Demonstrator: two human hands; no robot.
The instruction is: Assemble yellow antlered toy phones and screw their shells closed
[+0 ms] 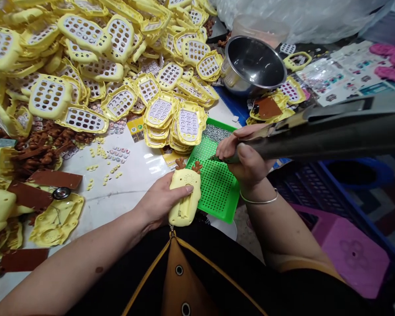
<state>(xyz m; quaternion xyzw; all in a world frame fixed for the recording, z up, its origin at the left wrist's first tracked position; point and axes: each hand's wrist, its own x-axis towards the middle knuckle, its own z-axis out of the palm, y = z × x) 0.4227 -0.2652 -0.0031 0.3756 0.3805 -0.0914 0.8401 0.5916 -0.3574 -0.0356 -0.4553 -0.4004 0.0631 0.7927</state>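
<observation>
My left hand (159, 202) is closed around a yellow toy phone body (185, 196) with brown antlers, held back side up at the table's near edge. My right hand (246, 159) grips a dark power screwdriver (329, 131), whose long body runs off to the right. Its tip rests over a green screw tray (217, 186) that carries a patch of small metal screws (217, 133) at its far end. A thin bangle circles my right wrist.
A large heap of yellow keypad front shells (85, 57) covers the table's left and back. Brown parts (42, 149) lie at the left, a steel bowl (253, 66) sits at the back, sticker sheets (342, 74) lie at the right. A pink stool (349, 250) stands below right.
</observation>
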